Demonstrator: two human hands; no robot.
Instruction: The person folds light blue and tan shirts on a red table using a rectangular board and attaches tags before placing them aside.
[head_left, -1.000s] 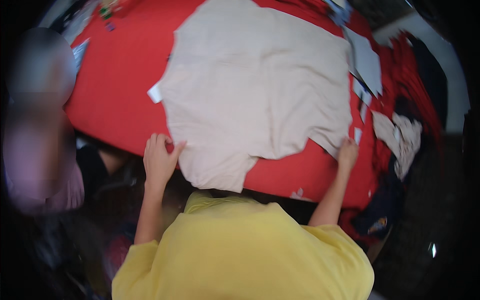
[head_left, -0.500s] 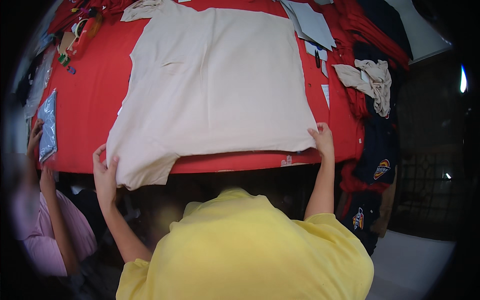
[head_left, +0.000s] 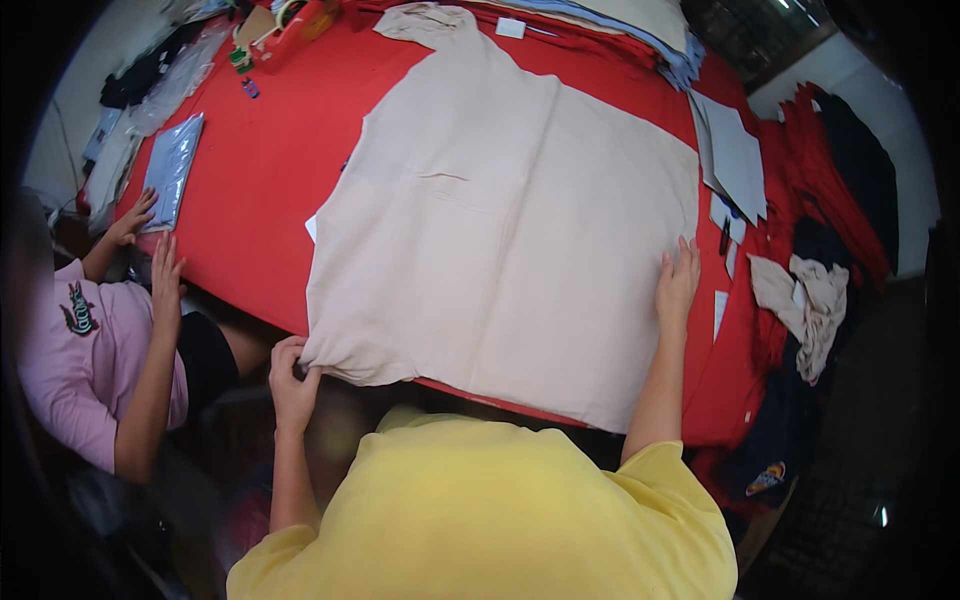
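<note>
A beige short-sleeved shirt (head_left: 500, 240) lies spread over the red-covered table (head_left: 250, 210). One sleeve (head_left: 415, 25) points to the far side, while the near left corner is bunched and hangs at the table edge. My left hand (head_left: 293, 385) pinches that bunched corner between thumb and fingers. On the right edge of the shirt, my right hand (head_left: 678, 285) rests with its fingers stretched out, touching the cloth.
At the left, a co-worker in a pink shirt (head_left: 120, 360) has hands near a plastic-wrapped garment (head_left: 173, 170). Tape and small items (head_left: 285, 20) sit at the far left. Right of the shirt are grey sheets (head_left: 730, 150), a crumpled beige cloth (head_left: 810, 305) and dark garments (head_left: 765, 440).
The view has shifted, showing more of the far side. My right hand has let go of the near right corner and lies flat farther up the edge. The near sleeve is now gathered at my left hand.
</note>
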